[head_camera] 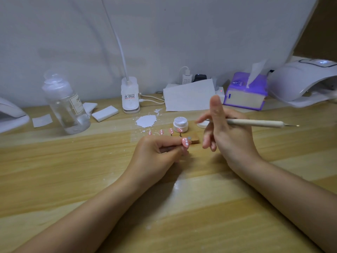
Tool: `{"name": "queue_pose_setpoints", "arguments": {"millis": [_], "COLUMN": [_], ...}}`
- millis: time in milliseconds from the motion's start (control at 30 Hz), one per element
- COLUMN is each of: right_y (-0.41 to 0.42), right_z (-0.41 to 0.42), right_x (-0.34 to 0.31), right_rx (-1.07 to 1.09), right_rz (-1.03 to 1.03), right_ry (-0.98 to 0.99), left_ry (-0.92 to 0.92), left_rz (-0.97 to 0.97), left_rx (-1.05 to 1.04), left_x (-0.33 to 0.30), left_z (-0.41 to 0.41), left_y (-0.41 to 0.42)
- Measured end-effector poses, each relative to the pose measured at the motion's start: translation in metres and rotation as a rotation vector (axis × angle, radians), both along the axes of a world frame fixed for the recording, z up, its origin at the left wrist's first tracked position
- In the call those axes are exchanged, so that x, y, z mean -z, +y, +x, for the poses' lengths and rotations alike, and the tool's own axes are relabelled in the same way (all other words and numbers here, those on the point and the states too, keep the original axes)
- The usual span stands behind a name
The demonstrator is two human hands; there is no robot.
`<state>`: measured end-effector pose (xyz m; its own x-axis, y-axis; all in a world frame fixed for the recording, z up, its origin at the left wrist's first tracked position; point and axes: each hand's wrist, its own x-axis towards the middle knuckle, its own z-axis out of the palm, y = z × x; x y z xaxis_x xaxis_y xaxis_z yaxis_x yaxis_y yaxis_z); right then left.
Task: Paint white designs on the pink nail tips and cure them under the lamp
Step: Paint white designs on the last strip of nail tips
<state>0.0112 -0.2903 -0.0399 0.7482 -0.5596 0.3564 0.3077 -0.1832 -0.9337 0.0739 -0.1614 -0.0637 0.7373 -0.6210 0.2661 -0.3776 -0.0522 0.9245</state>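
**Desk editor:** What is being shown in the head view, and which step is in hand?

**Photographer:** A pink nail tip point(185, 142) on its small stand is being pinched between the curled fingers of the left hand point(160, 152), low over the wooden desk point(73, 170). Three white dots are being displayed down its glossy face. A dotting tool point(255, 123) is being gripped in the right hand point(224, 132), index finger raised, with the working end apparently being brought toward the open pot of white gel point(180, 124). The painting step is judged to be under way.

**Desk editor:** And the rest of the set?

**Photographer:** Four more pink tips point(161, 132), each dotted white, are being kept upright in a row on a small wooden holder point(195, 138), just in front of the pot. The pot's lid point(203, 124) is being left beside it.

**Desk editor:** What is being called for next?

**Photographer:** A light, steady touch is being asked of the tool, so wet dots are not being smeared. Then the tips are being carried, by this reading, to the curing lamp point(300, 83) at the far right, well apart from the hands. Whether the gel is wet cannot be told.
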Motion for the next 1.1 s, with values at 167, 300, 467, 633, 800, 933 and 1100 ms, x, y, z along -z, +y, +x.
{"name": "queue_pose_setpoints", "arguments": {"millis": [167,300,467,633,800,933,1100], "right_y": [-0.010,-0.010,-0.008,-0.017,-0.028,-0.029,-0.029], "right_z": [-0.005,-0.004,-0.003,0.002,0.007,0.010,0.010], "right_x": [0.004,0.007,0.007,0.008,0.013,0.018,0.017], "right_rx": [-0.151,-0.200,-0.192,-0.136,-0.015,-0.039,-0.034], "right_rz": [-0.382,-0.507,-0.490,-0.215,-0.388,-0.470,-0.485], "right_ry": [0.026,0.060,0.018,-0.058,0.060,0.120,0.152], "left_ry": [0.055,0.077,0.010,0.069,-0.291,-0.415,-0.351], "left_rz": [-0.070,-0.088,-0.056,-0.159,-0.213,0.049,0.269], "left_rx": [0.007,0.034,0.021,-0.027,-0.172,-0.214,-0.163], "left_x": [-0.003,-0.003,-0.005,-0.012,-0.025,-0.021,-0.004], "left_z": [-0.001,0.000,-0.001,-0.007,0.006,0.030,0.044], "left_y": [0.002,0.003,0.004,0.004,0.013,0.020,0.025]}}
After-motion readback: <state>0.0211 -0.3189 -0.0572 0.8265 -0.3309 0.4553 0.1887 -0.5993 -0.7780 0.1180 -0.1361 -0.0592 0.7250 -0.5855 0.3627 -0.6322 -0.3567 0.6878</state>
